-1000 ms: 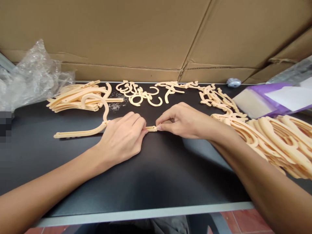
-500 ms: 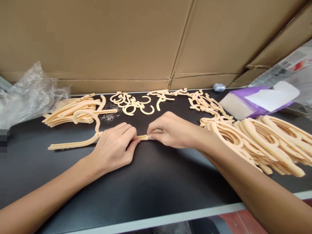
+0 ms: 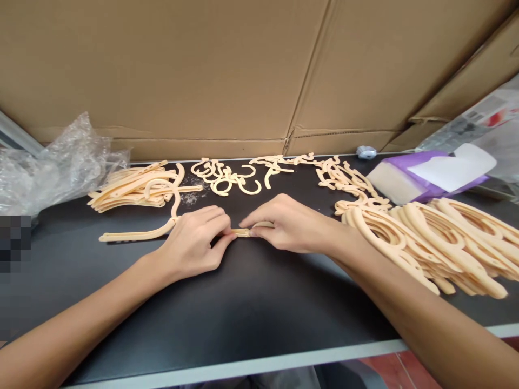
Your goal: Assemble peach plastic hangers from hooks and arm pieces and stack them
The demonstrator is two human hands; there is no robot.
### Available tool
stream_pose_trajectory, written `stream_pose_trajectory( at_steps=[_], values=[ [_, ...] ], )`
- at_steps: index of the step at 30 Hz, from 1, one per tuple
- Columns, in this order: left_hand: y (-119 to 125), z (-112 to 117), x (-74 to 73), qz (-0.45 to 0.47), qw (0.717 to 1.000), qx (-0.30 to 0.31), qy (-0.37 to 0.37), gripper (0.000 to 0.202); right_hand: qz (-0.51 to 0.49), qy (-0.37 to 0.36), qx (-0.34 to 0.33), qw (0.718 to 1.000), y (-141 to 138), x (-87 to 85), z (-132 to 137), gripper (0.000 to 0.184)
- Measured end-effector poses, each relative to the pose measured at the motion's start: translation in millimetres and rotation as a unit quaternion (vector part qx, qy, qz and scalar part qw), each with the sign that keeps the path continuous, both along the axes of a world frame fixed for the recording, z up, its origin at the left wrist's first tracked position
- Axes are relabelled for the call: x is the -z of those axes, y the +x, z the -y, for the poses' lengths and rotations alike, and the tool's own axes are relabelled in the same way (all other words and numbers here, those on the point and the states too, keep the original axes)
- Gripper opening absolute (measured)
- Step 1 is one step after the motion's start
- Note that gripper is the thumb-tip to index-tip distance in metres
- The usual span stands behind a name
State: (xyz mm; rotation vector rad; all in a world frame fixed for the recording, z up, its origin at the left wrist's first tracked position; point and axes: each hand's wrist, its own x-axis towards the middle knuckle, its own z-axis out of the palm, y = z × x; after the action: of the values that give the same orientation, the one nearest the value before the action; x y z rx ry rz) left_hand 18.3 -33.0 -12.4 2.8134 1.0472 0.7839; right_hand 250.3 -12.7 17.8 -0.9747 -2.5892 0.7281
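My left hand (image 3: 198,237) pinches a beige plastic folding hanger (image 3: 138,236) over the black table. The hanger's hook and one arm stick out to the left of that hand, while a short end shows between thumb and my right hand (image 3: 287,224). At this end, the right thumb and fingers close around a small curved beige piece (image 3: 264,223), mostly covered by the hand. Whether that piece is joined to the hanger I cannot tell.
Loose hanger arms (image 3: 130,186) lie back left beside crumpled clear plastic (image 3: 68,167). Hooks (image 3: 227,175) and small curved parts (image 3: 340,175) are scattered along the back. Stacked hangers (image 3: 446,243) and a purple packet (image 3: 425,170) sit right. A cardboard wall (image 3: 162,70) stands behind.
The view has shifted slightly, so everything sits a little lower and further right. My right index finger has lifted and straightened a bit; the left hand keeps its hold on the hanger.
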Motion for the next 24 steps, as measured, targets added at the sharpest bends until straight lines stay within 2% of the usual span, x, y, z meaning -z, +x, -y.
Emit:
stream_pose_trajectory(
  at_steps=[3,11,19,24],
  values=[
    [-1,-1,-0.7,0.011,1.0,0.014,-0.006,0.02,-0.002,-0.009,-0.005,1.0,0,-0.4,0,0.043],
    [-1,0,-1.3,0.017,0.999,0.035,0.008,0.021,-0.019,-0.025,-0.038,0.999,0,-5.0,-1,0.045],
    [0,1,0.8,0.006,0.999,0.04,0.031,0.022,-0.027,-0.143,-0.016,0.989,-4,-4.5,-10,0.038],
    [-1,0,-1.1,0.002,0.999,0.034,0.013,0.022,-0.01,-0.142,0.015,0.99,-5,-7.3,-4,0.023]
  ],
)
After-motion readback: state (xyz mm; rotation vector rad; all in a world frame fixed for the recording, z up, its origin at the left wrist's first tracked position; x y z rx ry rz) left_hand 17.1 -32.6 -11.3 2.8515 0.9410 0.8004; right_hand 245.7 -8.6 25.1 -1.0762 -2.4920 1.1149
